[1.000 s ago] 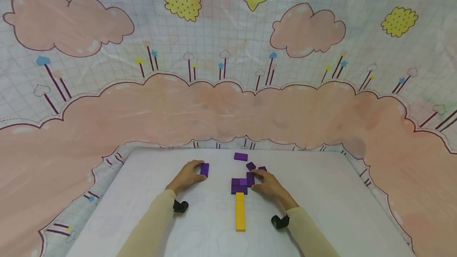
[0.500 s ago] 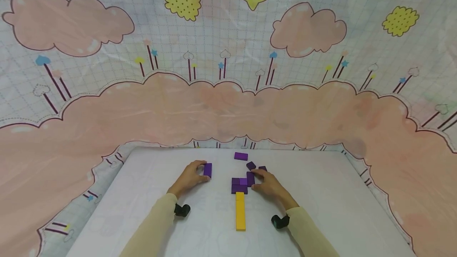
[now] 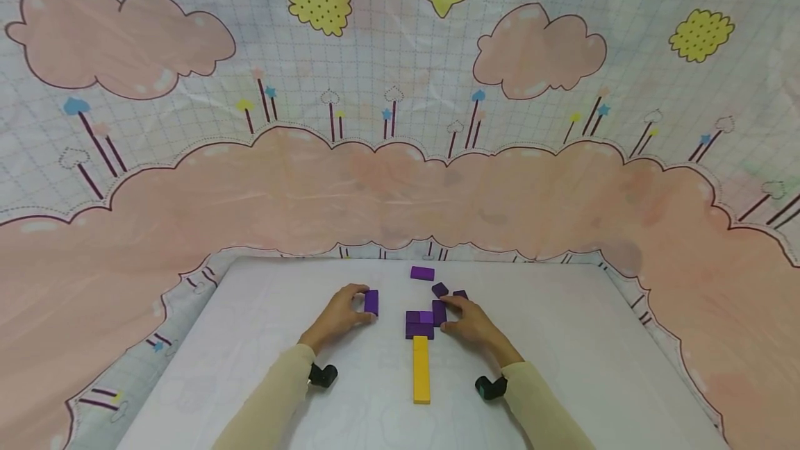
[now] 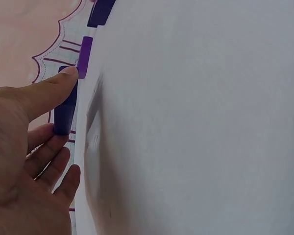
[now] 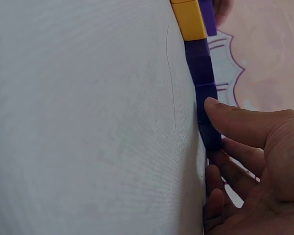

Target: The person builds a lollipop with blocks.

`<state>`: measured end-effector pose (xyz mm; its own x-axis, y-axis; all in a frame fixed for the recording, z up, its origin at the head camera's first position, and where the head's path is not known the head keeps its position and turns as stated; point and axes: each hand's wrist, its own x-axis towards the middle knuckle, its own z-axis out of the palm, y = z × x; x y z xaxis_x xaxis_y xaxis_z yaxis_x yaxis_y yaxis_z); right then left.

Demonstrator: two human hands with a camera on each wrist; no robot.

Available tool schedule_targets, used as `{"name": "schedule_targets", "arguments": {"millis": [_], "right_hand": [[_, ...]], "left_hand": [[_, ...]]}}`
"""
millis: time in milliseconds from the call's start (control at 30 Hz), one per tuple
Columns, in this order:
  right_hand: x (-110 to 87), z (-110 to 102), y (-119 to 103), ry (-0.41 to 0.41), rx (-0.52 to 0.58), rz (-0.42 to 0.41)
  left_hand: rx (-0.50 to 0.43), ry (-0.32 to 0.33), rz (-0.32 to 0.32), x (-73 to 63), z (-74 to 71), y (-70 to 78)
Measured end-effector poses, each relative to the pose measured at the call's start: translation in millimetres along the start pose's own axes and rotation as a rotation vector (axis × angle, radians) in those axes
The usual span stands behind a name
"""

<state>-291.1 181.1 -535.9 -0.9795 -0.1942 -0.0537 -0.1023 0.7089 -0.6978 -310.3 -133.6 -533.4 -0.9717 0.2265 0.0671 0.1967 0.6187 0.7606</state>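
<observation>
My left hand (image 3: 337,314) pinches a purple block (image 3: 371,303) between thumb and fingers, a short way left of a purple block cluster (image 3: 419,330). In the left wrist view that held block (image 4: 63,115) looks dark, with the thumb at one end. My right hand (image 3: 473,327) grips a dark purple block (image 3: 439,313) by its two ends, against the cluster's right side. In the right wrist view the thumb lies on this block (image 5: 209,134). A long yellow bar (image 3: 421,370) extends from the cluster toward me.
Beyond the cluster lie a purple block (image 3: 422,273), a small dark block (image 3: 440,289) and another dark block (image 3: 460,294) partly behind my right fingers. Everything rests on a white tabletop (image 3: 550,325). A patterned cloth (image 3: 400,200) hangs behind it.
My left hand has moved right and slightly nearer to me with its purple block, closer to the cluster. My right hand and the other blocks have stayed in place.
</observation>
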Motion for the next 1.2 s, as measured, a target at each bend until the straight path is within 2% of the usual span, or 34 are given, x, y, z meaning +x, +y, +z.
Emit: {"name": "schedule_targets", "arguments": {"millis": [267, 500, 800, 1067, 1200], "right_hand": [[0.1, -0.8, -1.7, -0.004, 0.011, 0.005], [-0.9, -1.3, -3.0, -0.002, 0.023, 0.017], [0.6, 0.2, -0.7, -0.003, 0.025, 0.009], [2.0, 0.6, 2.4, -0.004, 0.024, 0.009], [2.0, 0.6, 2.2, -0.008, 0.033, 0.013]], "left_hand": [[0.031, -0.008, 0.034, -1.8, 5.3, 7.6], [0.041, -0.038, 0.017, -0.8, 12.3, 11.5], [0.033, -0.046, 0.043, 0.5, 20.1, 20.7], [0.050, -0.068, 0.010, 0.5, 28.3, 27.5], [0.065, -0.067, 0.036, 1.3, 32.1, 28.7]]}}
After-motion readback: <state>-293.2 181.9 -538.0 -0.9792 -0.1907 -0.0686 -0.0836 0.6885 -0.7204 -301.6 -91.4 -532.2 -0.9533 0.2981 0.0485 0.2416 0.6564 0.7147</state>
